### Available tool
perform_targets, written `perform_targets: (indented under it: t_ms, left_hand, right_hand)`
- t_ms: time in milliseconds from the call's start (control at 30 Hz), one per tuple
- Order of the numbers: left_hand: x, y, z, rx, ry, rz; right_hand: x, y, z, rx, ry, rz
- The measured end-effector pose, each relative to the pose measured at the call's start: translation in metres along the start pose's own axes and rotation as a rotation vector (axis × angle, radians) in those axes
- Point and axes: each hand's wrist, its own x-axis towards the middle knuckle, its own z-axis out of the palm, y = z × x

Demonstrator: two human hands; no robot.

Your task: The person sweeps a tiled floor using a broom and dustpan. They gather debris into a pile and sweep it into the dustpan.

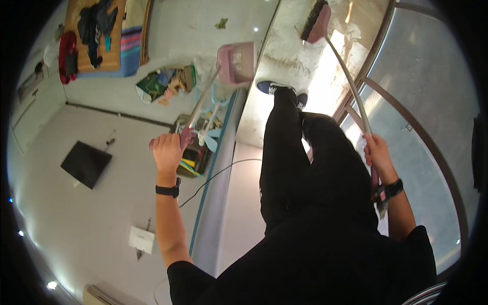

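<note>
My left hand [167, 150] is closed round the handle end of a long-handled pink dustpan [236, 63]. The dustpan's pan is at the upper middle, near the edge where the grey-green floor meets a paler strip. In my right hand [377, 152] is the handle of a pink broom [318, 23] with dark bristles. The broom head lies at the top over the pale, stained floor strip [284, 53], beyond my shoes. Each wrist wears a black band.
Left of the dustpan stand a box of mixed items [167, 82] and a pale blue fan [207, 139]. A wooden table [85, 38] with dark clothing is at upper left. A black cable [217, 175] hangs near my left arm. Framed glass panels [411, 95] run along the right.
</note>
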Motion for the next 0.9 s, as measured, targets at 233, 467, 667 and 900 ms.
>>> perform_targets:
  t_ms: [233,467,667,900]
  left_hand:
    - [0.034,0.036,0.013,0.005,0.04,0.26]
    - [0.081,0.066,0.002,0.062,0.035,0.32]
    - [0.085,0.086,0.007,0.061,0.03,0.329]
    - [0.08,0.098,0.004,0.041,0.053,0.394]
  right_hand:
    - [0.001,0.159,-0.014,-0.44,0.291,-0.47]
    - [-0.014,0.241,0.008,-0.324,0.268,-0.236]
    - [-0.012,0.275,0.071,-0.265,0.246,-0.203]
    - [-0.02,0.248,0.148,-0.202,0.109,-0.168]
